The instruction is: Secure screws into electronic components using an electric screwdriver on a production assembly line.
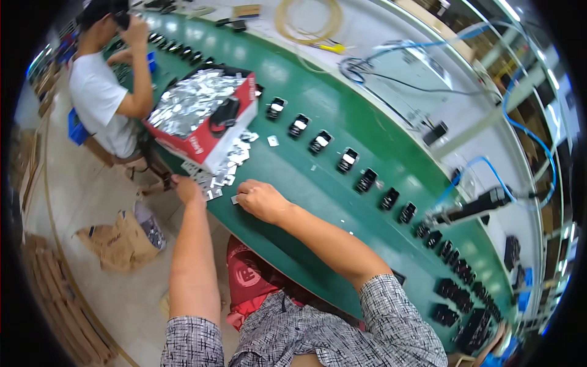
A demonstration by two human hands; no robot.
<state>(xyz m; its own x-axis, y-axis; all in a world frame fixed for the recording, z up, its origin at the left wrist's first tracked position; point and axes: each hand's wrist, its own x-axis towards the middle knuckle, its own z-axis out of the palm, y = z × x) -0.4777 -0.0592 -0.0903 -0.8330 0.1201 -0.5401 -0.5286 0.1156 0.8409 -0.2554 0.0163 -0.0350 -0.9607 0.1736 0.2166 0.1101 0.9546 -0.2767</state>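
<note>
My right hand [262,200] is over the green table near its front edge, fingers curled. A small flat silver-white piece [235,200] shows at its fingertips. Further left, my left hand [189,189] is at the table's edge beside a loose pile of flat silver pieces [231,160]; its fingers look closed, and what they hold is hidden. Behind the pile stands a red and white box [235,116] heaped with shiny silver pieces [194,101]. A black object [225,113] rests on the box's right side. One silver piece [273,141] lies apart on the table.
Small black devices, some with white labels [321,141], run in a curved row along the green table [293,177]. More black devices [454,293] crowd the right end. A dark tool [471,207] with blue hose reaches over the row. Another person [104,92] sits at the left.
</note>
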